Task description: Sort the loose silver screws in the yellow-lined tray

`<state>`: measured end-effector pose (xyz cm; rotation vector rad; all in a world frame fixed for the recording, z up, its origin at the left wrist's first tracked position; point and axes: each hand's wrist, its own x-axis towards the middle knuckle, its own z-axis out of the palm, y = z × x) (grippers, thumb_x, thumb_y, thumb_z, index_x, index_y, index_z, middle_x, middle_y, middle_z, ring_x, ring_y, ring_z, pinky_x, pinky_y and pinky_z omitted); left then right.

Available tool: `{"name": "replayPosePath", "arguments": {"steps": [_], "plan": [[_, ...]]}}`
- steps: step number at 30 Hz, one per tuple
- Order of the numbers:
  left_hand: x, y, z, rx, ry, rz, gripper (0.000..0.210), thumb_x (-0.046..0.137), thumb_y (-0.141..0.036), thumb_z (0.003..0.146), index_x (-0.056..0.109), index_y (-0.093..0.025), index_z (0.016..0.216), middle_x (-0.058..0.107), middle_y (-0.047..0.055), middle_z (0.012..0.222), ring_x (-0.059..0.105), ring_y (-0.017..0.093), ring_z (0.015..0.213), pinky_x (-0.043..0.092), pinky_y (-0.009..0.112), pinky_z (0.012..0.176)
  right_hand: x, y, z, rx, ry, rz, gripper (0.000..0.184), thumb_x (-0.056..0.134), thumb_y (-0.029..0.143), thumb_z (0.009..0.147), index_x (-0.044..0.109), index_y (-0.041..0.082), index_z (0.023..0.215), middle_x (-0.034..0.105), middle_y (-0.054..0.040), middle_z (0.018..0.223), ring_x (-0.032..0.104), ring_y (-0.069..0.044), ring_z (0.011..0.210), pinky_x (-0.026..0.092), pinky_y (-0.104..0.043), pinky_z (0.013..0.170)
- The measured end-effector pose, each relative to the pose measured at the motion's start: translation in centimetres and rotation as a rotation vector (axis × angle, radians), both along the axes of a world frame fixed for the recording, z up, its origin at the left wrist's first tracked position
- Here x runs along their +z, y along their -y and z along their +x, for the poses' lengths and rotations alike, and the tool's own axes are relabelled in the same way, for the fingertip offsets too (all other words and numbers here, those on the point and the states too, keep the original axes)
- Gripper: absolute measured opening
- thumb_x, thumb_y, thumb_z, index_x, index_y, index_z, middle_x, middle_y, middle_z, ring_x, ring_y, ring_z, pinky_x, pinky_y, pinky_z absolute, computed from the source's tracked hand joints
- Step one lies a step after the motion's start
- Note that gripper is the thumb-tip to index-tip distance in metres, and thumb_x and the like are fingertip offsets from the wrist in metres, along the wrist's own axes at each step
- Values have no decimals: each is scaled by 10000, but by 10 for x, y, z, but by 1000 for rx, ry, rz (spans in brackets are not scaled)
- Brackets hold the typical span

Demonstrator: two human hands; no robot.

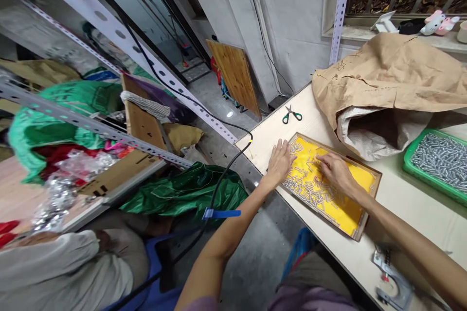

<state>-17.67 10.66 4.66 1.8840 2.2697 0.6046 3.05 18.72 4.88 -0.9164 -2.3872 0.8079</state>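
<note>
A shallow wooden-edged tray (369, 221) with a yellow bottom lies on the pale table. Small silver metal pieces (308, 189), like short pins or screws, are scattered in it, thickest on the near left side. My left hand (280, 161) rests over the tray's left edge, fingers stretched out and pointing away from me. Above the yellow area, my right hand (334, 171) has its fingers bent and drawn together near some loose pieces. Its fingertips are too small to show whether a piece is between them.
Green-handled scissors (292, 114) lie beyond the tray. A large brown paper sack (386, 73) stands behind, beside a green basket (406, 163) full of similar silver pieces. A metal clamp-like tool (392, 279) is at the near right. A black cable (219, 184) hangs left; another person's sleeve (62, 272) shows there.
</note>
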Motion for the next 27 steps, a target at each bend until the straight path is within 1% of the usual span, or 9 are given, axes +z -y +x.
{"name": "replayPosePath", "arguments": {"steps": [2,5,10,12,15,18,21,23,27], "plan": [[-8,-2,0,-16,-97,-81,519,469,-341,936,477,-27,1350,335,229,1516,249,344,1443,225,536,1162,-2,-1,5,-4,17,19,303,445,206,887,700,168,1047,683,-89,926,608,-207,890,462,-318,813],[-17,3,10,-72,-124,-166,574,413,-402,954,406,-57,1413,269,211,1549,192,331,1463,211,535,1167,-4,1,10,6,22,33,302,448,212,893,696,161,1057,691,-103,954,612,-217,910,463,-321,812],[-15,19,28,-215,-28,-242,554,343,-449,975,409,-137,1428,346,166,1528,236,290,1457,227,506,1167,-1,4,15,13,15,36,308,438,210,895,695,158,1056,694,-106,951,613,-224,889,472,-342,804],[-9,23,24,-201,-10,-198,499,333,-421,986,439,-184,1411,398,137,1506,274,280,1445,226,532,1159,1,5,17,15,3,43,315,433,220,899,694,148,1060,689,-112,961,611,-227,899,473,-351,815],[-1,25,8,-88,-15,-61,390,390,-339,978,563,-198,1297,487,124,1444,346,293,1406,257,571,1136,1,5,21,14,-20,55,310,439,243,909,696,149,1054,682,-111,960,610,-226,905,473,-353,825],[1,25,-2,-94,10,45,275,479,-267,944,679,-183,1112,601,124,1299,480,276,1285,379,505,1082,-3,4,24,13,-33,59,296,448,269,919,702,158,1023,680,-108,943,612,-224,892,477,-353,820],[1,25,3,-151,23,20,203,526,-223,921,719,-188,975,669,100,1093,584,229,1063,477,414,961,-6,5,24,21,-44,60,269,461,258,918,707,174,988,681,-98,910,619,-216,861,488,-339,789],[2,25,9,-128,6,-36,193,532,-207,917,724,-188,915,668,86,990,586,216,959,487,387,893,-8,6,25,33,-52,68,254,467,238,913,707,187,976,683,-87,894,623,-212,847,493,-331,774],[7,27,20,-94,-20,-95,171,553,-236,912,718,-193,903,629,76,916,544,218,914,463,358,820,-7,8,26,39,-60,73,244,470,242,916,708,203,957,684,-79,879,628,-210,826,500,-329,762]]}}
